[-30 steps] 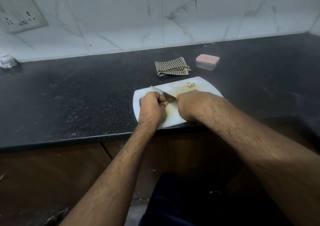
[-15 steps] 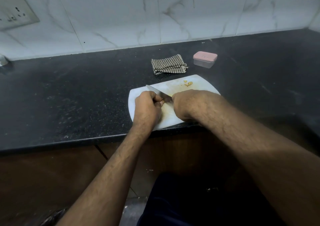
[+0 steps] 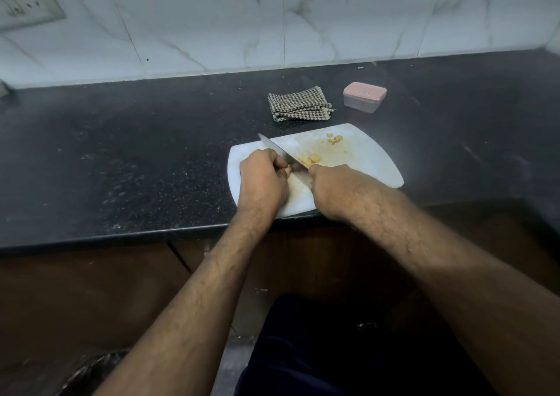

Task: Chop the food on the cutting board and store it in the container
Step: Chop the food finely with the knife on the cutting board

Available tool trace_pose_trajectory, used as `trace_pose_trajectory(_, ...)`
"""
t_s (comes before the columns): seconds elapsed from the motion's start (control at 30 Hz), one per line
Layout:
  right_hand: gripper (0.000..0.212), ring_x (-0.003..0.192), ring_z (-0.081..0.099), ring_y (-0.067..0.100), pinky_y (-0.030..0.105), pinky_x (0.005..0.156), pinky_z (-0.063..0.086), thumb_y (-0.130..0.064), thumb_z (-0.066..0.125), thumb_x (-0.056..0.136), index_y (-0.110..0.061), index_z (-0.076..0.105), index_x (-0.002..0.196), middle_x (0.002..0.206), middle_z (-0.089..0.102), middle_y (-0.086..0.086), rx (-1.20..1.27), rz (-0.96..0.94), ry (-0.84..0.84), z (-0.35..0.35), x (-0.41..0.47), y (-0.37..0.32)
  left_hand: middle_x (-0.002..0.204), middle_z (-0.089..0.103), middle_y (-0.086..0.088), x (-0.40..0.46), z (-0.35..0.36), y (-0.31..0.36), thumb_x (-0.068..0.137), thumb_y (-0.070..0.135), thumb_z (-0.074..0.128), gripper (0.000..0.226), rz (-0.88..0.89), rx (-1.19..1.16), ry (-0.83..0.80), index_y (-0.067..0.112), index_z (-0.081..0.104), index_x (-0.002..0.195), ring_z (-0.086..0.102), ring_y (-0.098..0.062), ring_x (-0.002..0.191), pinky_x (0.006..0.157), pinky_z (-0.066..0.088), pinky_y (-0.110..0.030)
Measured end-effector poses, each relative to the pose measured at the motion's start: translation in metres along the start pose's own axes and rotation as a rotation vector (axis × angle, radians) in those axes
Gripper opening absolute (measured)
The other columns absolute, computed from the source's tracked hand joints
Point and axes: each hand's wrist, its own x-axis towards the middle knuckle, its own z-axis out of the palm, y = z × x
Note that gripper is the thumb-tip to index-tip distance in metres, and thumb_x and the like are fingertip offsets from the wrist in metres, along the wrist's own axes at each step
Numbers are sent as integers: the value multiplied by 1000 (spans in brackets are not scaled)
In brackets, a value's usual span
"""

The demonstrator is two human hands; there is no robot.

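Observation:
A white cutting board (image 3: 368, 165) lies at the counter's front edge. Yellow chopped pieces (image 3: 309, 159) lie by the blade, and a smaller heap of pieces (image 3: 334, 138) sits near the board's far edge. My right hand (image 3: 333, 188) grips the handle of a knife (image 3: 277, 152), whose blade points away to the left across the board. My left hand (image 3: 263, 177) rests curled on the board beside the blade, fingertips pinching a small piece of food that is mostly hidden. A clear container with a pink lid (image 3: 364, 96) stands closed behind the board.
A folded checked cloth (image 3: 298, 104) lies between the board and the tiled wall. The black counter (image 3: 121, 159) stretches left and right. A wall socket (image 3: 27, 4) is at the upper left. Brown cabinet fronts are below the counter.
The view has shifted slightly. A few yellow pieces now show beyond the blade, which earlier were covered by my hands. Both hands stay at the same spot on the board.

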Motion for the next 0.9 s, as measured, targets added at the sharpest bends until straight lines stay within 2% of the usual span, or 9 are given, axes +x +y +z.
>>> trace_pose_trajectory(0.07, 35, 88, 47, 26, 39, 75, 44, -16, 44, 103, -13, 45, 138, 106, 53, 13, 24, 0, -16, 1, 0, -1, 86, 73, 5, -2, -2, 2, 92, 6, 68, 27, 2, 10, 8, 23, 64, 72, 65, -8, 82, 71, 50, -15)
trace_pose_trajectory(0.17, 36, 92, 52, 23, 38, 78, 47, -18, 44, 103, -20, 44, 139, 101, 50, 7, 65, 7, -8, -6, -7, -3, 80, 67, 8, -4, -4, 6, 93, 7, 69, 29, -22, 5, 14, 24, 61, 71, 59, -5, 75, 60, 40, -7)
trace_pose_trajectory(0.23, 34, 93, 53, 22, 37, 77, 46, -22, 43, 104, -24, 45, 137, 97, 48, 3, 97, 16, 3, -7, -9, -1, 80, 66, 8, -5, -4, 6, 93, 7, 69, 28, -37, -18, 11, 23, 62, 71, 59, -4, 74, 57, 38, -6)
trace_pose_trajectory(0.33, 28, 91, 53, 21, 36, 75, 46, -27, 40, 105, -24, 48, 133, 95, 49, 2, 128, 10, 42, -6, -15, 4, 84, 68, 5, -5, -5, 7, 94, 8, 70, 22, -45, -39, 8, 19, 66, 75, 58, -1, 75, 58, 38, -6)
trace_pose_trajectory(0.47, 26, 82, 49, 19, 35, 72, 44, -26, 38, 106, -22, 48, 130, 82, 41, 0, 134, 3, 80, -5, -25, 7, 83, 66, 7, -5, -5, 6, 95, 6, 68, 22, -48, -53, -4, 17, 65, 77, 59, -2, 75, 57, 39, -5)
trace_pose_trajectory(0.67, 27, 87, 49, 21, 35, 71, 42, -26, 40, 106, -23, 48, 132, 95, 47, 3, 112, -13, 86, -12, -31, 8, 83, 64, 11, -5, -3, 5, 97, 1, 64, 28, -67, -95, -15, 19, 61, 76, 60, 5, 78, 59, 43, 0)
trace_pose_trajectory(0.9, 30, 88, 49, 21, 36, 70, 41, -22, 41, 105, -23, 45, 135, 82, 38, 0, 83, -7, 93, -9, -30, 3, 84, 65, 9, -3, 0, 1, 95, 0, 65, 11, -72, -98, 6, 7, 68, 87, 58, 7, 74, 57, 41, 1)
